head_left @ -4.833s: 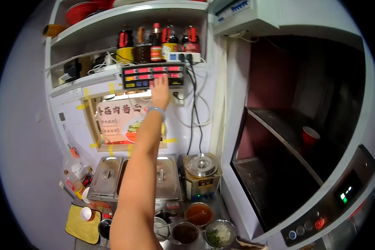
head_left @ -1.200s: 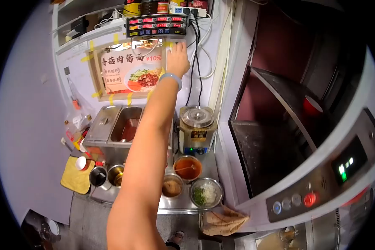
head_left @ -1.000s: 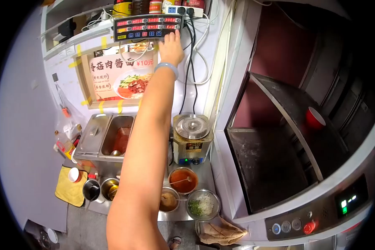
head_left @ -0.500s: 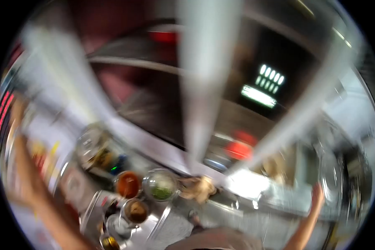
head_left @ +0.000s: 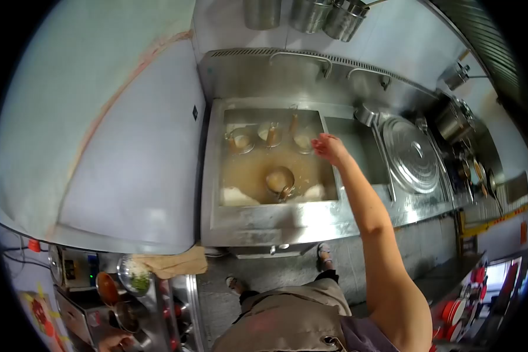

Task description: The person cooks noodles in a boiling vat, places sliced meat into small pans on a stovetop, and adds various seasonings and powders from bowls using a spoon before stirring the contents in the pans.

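Observation:
My right hand [head_left: 330, 149] reaches over the right rim of a steel boiler [head_left: 267, 218] filled with cloudy water. Its fingers are loosely bent and somewhat apart, with nothing visible in them. Closest to the fingertips is a strainer basket [head_left: 303, 142] sitting in the water, its wooden handle [head_left: 294, 122] upright. Two more strainer baskets [head_left: 241, 141] [head_left: 270, 135] stand to the left along the back. Nearer the front, a round ladle-like strainer [head_left: 280, 178] rests in the water. At the bottom left, my left hand [head_left: 117, 340] shows only partly beside a metal pot [head_left: 129, 314]; its fingers are unclear.
Right of the boiler are a second water basin [head_left: 358, 149] and a large round lid [head_left: 412, 154]. A white panel [head_left: 135, 158] stands on the left. Below it are a bowl of chopped greens [head_left: 136, 276], red sauce [head_left: 107, 287] and a brown cloth [head_left: 179, 262]. Metal containers [head_left: 310, 14] hang above.
The view has swung from blurred shelving and a counter to the boiler. My right arm now extends forward over the water; my left arm has mostly left the view.

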